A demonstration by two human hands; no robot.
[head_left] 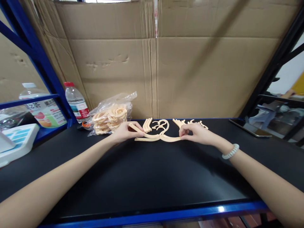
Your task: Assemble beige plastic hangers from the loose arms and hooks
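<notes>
A beige plastic clothes hanger (163,136) with a curved hook lies low over the black table in front of me. My left hand (128,132) pinches its left side, where one beige strip angles up through the fingers and another (146,139) sticks out below. The tip of the right arm sits between the thumb and fingers of my right hand (196,133). Just behind the hanger are several slim beige strips (147,124) on the left, small hook-shaped pieces (159,124) in the middle, and more beige pieces (181,122) partly hidden by my right hand.
A clear plastic bag (111,115) full of beige parts stands at the back left, beside a red-capped water bottle (77,103). A flat phone-like object (249,128) lies at the back right. Cardboard (201,69) walls off the back; a blue edge (156,217) runs along the front.
</notes>
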